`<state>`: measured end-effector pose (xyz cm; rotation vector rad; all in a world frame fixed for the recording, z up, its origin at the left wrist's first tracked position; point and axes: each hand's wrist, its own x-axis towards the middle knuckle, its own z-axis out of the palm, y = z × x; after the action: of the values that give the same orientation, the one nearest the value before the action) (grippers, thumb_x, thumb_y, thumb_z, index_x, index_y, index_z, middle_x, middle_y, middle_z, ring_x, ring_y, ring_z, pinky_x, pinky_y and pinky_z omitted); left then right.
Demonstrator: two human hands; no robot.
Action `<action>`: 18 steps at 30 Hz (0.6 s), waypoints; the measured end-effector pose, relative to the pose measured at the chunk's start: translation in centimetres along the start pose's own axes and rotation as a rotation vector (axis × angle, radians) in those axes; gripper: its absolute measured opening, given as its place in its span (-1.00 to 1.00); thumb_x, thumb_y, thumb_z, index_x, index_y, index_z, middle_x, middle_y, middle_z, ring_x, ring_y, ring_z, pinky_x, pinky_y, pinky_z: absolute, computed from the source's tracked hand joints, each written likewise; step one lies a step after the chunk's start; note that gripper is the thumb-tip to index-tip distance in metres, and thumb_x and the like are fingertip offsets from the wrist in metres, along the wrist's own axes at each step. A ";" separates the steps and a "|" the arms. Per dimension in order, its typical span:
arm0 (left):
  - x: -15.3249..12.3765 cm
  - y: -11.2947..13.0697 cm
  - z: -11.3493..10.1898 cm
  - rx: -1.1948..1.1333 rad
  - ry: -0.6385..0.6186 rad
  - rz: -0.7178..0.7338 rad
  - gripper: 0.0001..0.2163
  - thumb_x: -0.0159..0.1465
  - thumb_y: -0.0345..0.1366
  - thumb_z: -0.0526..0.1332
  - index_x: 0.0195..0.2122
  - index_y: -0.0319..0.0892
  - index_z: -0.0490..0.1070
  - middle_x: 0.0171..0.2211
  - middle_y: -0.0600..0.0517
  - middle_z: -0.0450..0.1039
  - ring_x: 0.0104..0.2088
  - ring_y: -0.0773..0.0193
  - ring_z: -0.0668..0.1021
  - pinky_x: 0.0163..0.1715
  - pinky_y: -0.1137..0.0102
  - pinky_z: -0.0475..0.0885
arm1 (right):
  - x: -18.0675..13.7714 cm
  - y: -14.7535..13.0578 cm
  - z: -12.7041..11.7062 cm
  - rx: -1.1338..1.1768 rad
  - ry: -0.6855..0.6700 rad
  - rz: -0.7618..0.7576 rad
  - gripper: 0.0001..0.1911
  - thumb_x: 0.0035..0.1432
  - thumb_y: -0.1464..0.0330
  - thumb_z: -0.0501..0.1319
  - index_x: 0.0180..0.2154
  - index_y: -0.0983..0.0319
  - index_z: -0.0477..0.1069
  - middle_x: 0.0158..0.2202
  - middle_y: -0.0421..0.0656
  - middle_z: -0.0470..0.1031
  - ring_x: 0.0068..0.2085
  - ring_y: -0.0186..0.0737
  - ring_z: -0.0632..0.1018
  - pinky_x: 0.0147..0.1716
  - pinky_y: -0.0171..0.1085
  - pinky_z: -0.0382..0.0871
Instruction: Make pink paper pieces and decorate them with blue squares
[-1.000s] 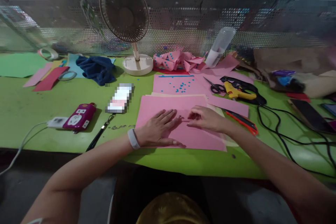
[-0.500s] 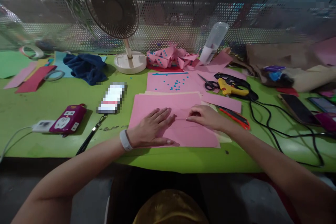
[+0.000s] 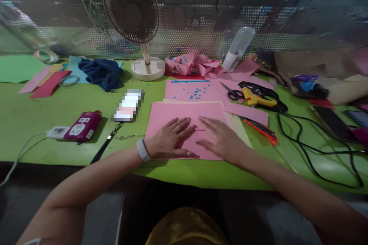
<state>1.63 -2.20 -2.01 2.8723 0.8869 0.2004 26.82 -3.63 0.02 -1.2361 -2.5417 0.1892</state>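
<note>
A pink paper sheet [image 3: 172, 111] lies on top of a small stack, with a pale yellow sheet [image 3: 240, 132] showing at its right edge. My left hand [image 3: 172, 138] rests flat on the sheet, fingers spread, a white band on the wrist. Across from it, my right hand [image 3: 222, 138] is open over the right half of the paper, slightly blurred, fingers stretched towards the left one. A short straight line or slit shows in the pink paper between the two hands. Neither hand grips anything.
Right of the stack lie an orange utility knife [image 3: 263, 131], scissors [image 3: 234, 92] and a yellow glue gun [image 3: 257, 98] with its cable. Blue bits dot another pink sheet [image 3: 172, 90] behind. A fan [image 3: 148, 69], phone [image 3: 128, 105] and purple power strip [image 3: 83, 126] stand to the left.
My right hand has gone from a pinch at the line on the paper to an open, flatter hand. My left hand stays spread on the sheet. The whole view has shifted slightly.
</note>
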 end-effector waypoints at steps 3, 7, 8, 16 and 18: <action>0.0 0.0 -0.1 0.002 -0.015 0.000 -0.11 0.26 0.34 -0.14 0.40 -0.26 -0.09 0.41 -0.26 -0.16 0.42 -0.02 -0.04 0.36 0.06 -0.14 | -0.3 -1.2 2.9 -0.057 -0.092 -0.072 -0.08 0.29 -0.13 -0.08 0.35 0.47 0.02 0.39 0.21 0.02 0.39 0.08 0.10 0.31 0.06 0.10; 0.0 0.1 -0.1 0.003 -0.014 -0.004 -0.11 0.25 0.35 -0.16 0.39 -0.28 -0.06 0.42 -0.26 -0.16 0.42 0.00 -0.04 0.37 0.09 -0.18 | -0.7 -0.6 4.7 -0.112 -0.093 -0.097 -0.08 0.31 -0.10 -0.12 0.37 0.50 -0.09 0.38 0.25 -0.01 0.40 0.07 0.06 0.34 0.08 0.03; 0.0 0.1 -0.1 0.002 -0.015 -0.005 -0.10 0.25 0.35 -0.16 0.39 -0.28 -0.06 0.42 -0.26 -0.16 0.42 0.00 -0.04 0.37 0.09 -0.18 | -0.8 -0.5 4.8 -0.119 -0.079 -0.102 -0.09 0.32 -0.09 -0.11 0.39 0.48 -0.13 0.38 0.24 -0.01 0.40 0.06 0.05 0.34 0.08 0.03; -0.2 0.3 0.0 -0.011 -0.007 -0.013 -0.07 0.23 0.36 -0.09 0.39 -0.30 -0.06 0.41 -0.27 -0.13 0.41 -0.02 -0.01 0.37 0.10 -0.18 | -1.4 0.1 5.5 -0.180 -0.021 -0.129 -0.06 0.31 -0.04 -0.02 0.41 0.41 -0.36 0.39 0.22 -0.07 0.40 0.07 0.04 0.33 0.09 0.05; -0.3 0.4 -0.2 -0.006 -0.002 -0.023 -0.07 0.23 0.35 -0.08 0.39 -0.34 -0.05 0.41 -0.28 -0.10 0.41 -0.01 -0.01 0.37 0.12 -0.20 | -1.5 0.2 5.6 -0.184 -0.020 -0.136 -0.06 0.31 -0.03 -0.01 0.41 0.41 -0.35 0.40 0.21 -0.08 0.40 0.07 0.04 0.34 0.09 0.04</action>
<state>1.59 -2.66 -1.82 2.8549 0.9166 0.1977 25.99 -4.55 -5.68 -1.1225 -2.6986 -0.0638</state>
